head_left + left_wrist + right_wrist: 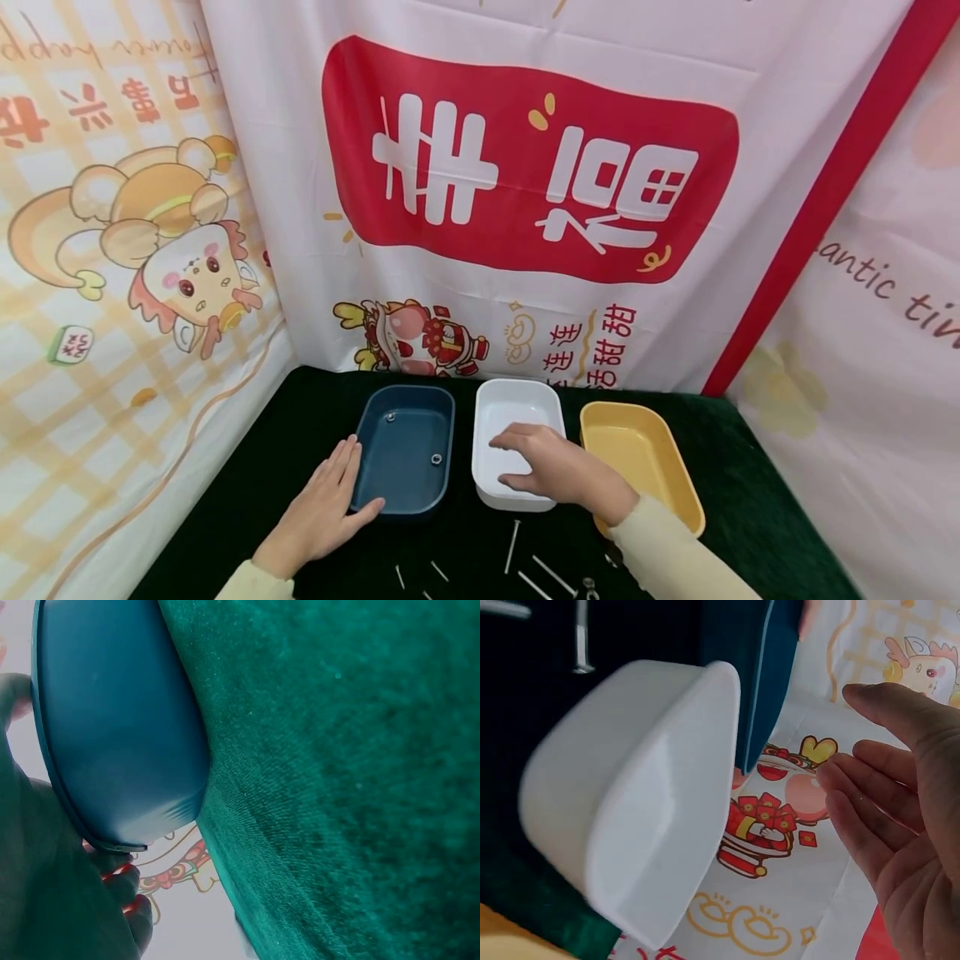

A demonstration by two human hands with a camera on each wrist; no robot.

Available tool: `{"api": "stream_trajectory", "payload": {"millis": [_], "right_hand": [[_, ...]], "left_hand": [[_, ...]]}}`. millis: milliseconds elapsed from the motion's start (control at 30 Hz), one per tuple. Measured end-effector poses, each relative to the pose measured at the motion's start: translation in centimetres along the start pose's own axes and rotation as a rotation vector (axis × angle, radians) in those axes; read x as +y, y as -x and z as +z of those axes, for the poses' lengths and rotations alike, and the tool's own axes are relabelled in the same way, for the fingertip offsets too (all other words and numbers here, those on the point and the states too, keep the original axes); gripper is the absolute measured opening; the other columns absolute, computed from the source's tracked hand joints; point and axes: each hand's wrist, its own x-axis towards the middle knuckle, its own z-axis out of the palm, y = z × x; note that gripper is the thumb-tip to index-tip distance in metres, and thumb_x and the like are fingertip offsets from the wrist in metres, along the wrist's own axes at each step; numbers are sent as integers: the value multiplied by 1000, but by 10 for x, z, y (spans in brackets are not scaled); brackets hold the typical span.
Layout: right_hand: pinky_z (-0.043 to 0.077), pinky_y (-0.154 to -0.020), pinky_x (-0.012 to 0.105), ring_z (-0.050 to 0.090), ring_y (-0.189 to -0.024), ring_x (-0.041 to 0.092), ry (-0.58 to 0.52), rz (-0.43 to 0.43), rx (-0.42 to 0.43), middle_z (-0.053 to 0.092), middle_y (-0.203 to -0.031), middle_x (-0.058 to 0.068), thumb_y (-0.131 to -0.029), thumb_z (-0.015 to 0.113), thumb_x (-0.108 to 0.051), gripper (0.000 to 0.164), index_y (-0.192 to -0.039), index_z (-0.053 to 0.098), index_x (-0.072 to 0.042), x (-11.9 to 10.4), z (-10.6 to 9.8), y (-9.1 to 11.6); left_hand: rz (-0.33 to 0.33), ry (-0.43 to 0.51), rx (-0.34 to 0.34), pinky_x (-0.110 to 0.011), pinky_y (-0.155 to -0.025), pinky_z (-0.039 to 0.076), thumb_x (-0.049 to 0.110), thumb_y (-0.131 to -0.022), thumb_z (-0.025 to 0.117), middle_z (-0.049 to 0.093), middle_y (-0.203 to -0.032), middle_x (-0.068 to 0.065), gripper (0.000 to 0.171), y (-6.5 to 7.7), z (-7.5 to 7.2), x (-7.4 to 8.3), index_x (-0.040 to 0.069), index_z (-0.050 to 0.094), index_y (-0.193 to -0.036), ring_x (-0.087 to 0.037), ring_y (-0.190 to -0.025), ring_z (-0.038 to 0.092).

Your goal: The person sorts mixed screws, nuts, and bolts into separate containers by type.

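Observation:
My left hand [322, 504] lies along the near-left side of a blue tray [401, 487], its fingers straight and the thumb at the near rim. The left wrist view shows that tray's outer wall [120, 727] beside the hand. Inside the tray are two metal nuts, one nut [390, 417] toward the back and another nut [437, 459] at the right. Over a white tray [517, 400] hovers my right hand [558, 467], fingers loosely bent. In the right wrist view its palm and fingers [874, 802] hold nothing, and the white tray's inside shows no contents.
A yellow tray [637, 442] stands at the right, partly behind the right forearm. Nearer on the dark green cloth lie long bolts [512, 547], small screws [439, 571] and a metal piece [590, 587]. A printed curtain [450, 292] hangs behind the trays.

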Motion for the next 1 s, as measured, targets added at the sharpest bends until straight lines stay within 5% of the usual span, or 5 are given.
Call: {"api": "stream_trajectory", "payload": {"millis": [333, 600, 1000], "right_hand": [[62, -99, 41, 72, -113, 23, -50, 49, 14, 74, -127, 7, -97, 79, -30, 40, -132, 71, -11, 12, 12, 54], [64, -95, 33, 71, -109, 8, -96, 83, 2, 75, -126, 2, -97, 77, -39, 44, -131, 72, -12, 27, 19, 91], [65, -90, 36, 71, -99, 6, -232, 220, -135, 77, -118, -2, -95, 80, -35, 38, -127, 74, -15, 37, 42, 127]], "left_hand": [[5, 5, 10, -66, -129, 24, 74, -99, 51, 17, -177, -19, 105, 1, 0, 1, -1, 23, -167, -44, -163, 18], [0, -6, 9, -66, -129, 24, 76, -98, 49, 17, -177, -19, 106, 1, 1, 0, 0, 23, -167, -44, -163, 18], [-2, -2, 3, -67, -129, 24, 74, -99, 51, 17, -177, -20, 105, -1, 0, -1, -1, 23, -167, -44, -163, 18]]}}
